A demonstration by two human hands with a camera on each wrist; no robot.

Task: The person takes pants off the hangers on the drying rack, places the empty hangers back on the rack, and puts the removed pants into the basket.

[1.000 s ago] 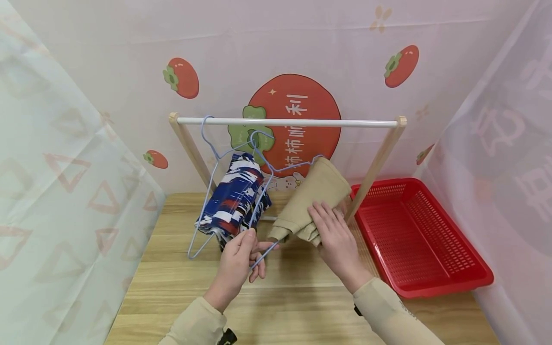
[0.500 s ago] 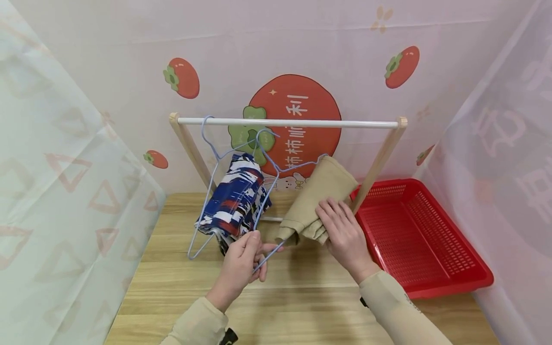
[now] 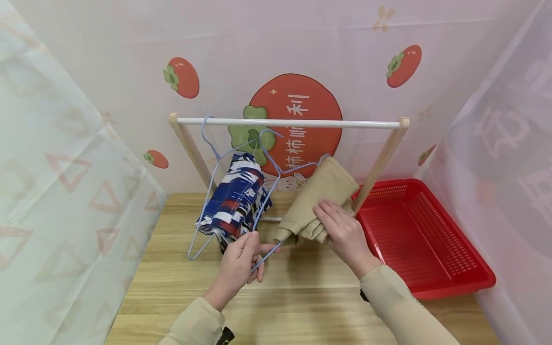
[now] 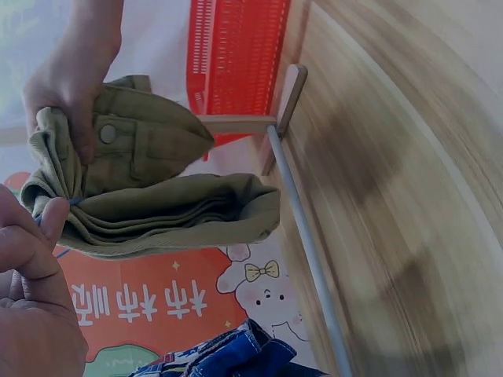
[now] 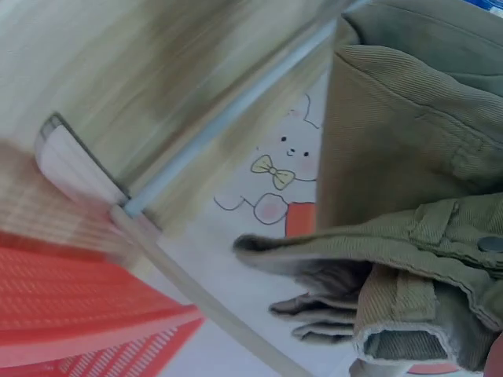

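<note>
In the head view my left hand (image 3: 239,256) pinches the lower end of a light-blue wire hanger (image 3: 302,166). Its hook is in front of and below the rack's rail, apart from it. Folded khaki pants (image 3: 315,196) lie over the hanger's lower bar. My right hand (image 3: 342,235) grips their near layers, fingers on top; in the left wrist view its thumb presses near the waistband button (image 4: 108,133). Several cloth layers and belt loops show in the right wrist view. To the left, a second blue hanger (image 3: 211,146) on the rail carries a blue, white and red patterned garment (image 3: 233,199).
A small clothes rack with a white rail (image 3: 358,124) and wooden legs (image 3: 381,163) stands at the back of the wooden table (image 3: 172,297). At the right sits a red perforated basket (image 3: 414,235). Printed cloth walls enclose the back and both sides.
The held hanger and the khaki pants have shifted slightly right. My right hand has moved a little right with the pants, still gripping them. The patterned garment stays put.
</note>
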